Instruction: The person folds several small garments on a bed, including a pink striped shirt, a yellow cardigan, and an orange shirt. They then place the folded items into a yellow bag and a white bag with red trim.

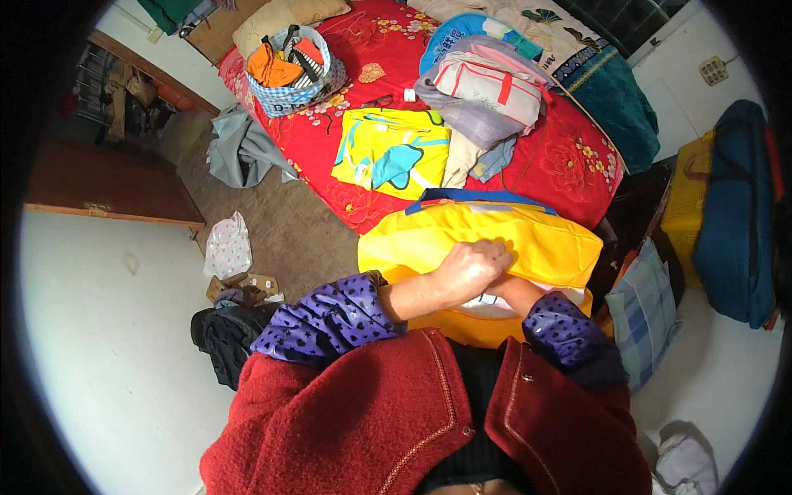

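Observation:
A large yellow fabric bag (402, 238) with blue carrying straps (476, 197) stands right in front of me. Its mouth gapes on the side facing me, and some white fabric (486, 302) shows inside. My left hand (473, 267) is curled on the bag's upper edge, near the middle of the opening. My right hand (510, 286) comes in from the right, close under the left one. Its fingers are hidden behind the left hand and the bag, so its grip does not show.
Past the bag is a bed with a red floral cover (563, 167). On it lie a folded yellow cloth (427, 167), a white and red bundle (489, 86) and a checked basket of clothes (294, 93). Grey cloth (241, 148) and a plastic bag (229, 247) lie on the floor.

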`<state>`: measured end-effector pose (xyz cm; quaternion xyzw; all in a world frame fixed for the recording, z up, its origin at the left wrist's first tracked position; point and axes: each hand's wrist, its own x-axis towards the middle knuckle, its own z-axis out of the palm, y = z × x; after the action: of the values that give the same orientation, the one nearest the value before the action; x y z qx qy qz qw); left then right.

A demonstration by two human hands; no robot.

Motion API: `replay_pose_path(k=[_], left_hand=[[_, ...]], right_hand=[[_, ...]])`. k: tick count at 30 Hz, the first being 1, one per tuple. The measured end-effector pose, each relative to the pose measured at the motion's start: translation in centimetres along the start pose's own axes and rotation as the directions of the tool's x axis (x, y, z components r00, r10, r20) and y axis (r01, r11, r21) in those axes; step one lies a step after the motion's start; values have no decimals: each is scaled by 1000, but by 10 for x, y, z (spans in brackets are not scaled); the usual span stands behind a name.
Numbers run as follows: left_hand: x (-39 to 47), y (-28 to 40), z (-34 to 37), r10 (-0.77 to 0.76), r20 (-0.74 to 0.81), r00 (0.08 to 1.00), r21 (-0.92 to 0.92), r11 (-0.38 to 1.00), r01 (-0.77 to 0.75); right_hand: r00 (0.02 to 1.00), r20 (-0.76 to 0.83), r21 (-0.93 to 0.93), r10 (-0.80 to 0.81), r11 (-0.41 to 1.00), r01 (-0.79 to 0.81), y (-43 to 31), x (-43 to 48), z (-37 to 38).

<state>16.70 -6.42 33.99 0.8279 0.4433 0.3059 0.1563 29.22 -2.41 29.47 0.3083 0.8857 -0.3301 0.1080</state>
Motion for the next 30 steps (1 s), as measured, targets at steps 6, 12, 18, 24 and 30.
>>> replay_pose_path(k=[6, 12, 18, 24, 30], left_hand=[[1, -15, -8, -58, 308, 950, -281, 948, 149], [3, -133, -35, 75, 416, 906, -847, 395, 356], [-98, -339, 7, -949, 210, 237, -581, 74, 811], [-170, -415, 113, -956, 286, 56, -572, -123, 811], [-156, -457, 170, -935, 345, -79, -934, -350, 68]], right_hand=[[1000, 10, 28, 4, 1000, -5, 22, 15, 19], [998, 32, 85, 56, 995, -59, 38, -6, 6], [984, 75, 124, 161, 978, -169, 55, -34, -13], [969, 117, 142, 219, 962, -234, 60, -29, -18], [966, 149, 174, 213, 956, -238, 61, -8, -2]])
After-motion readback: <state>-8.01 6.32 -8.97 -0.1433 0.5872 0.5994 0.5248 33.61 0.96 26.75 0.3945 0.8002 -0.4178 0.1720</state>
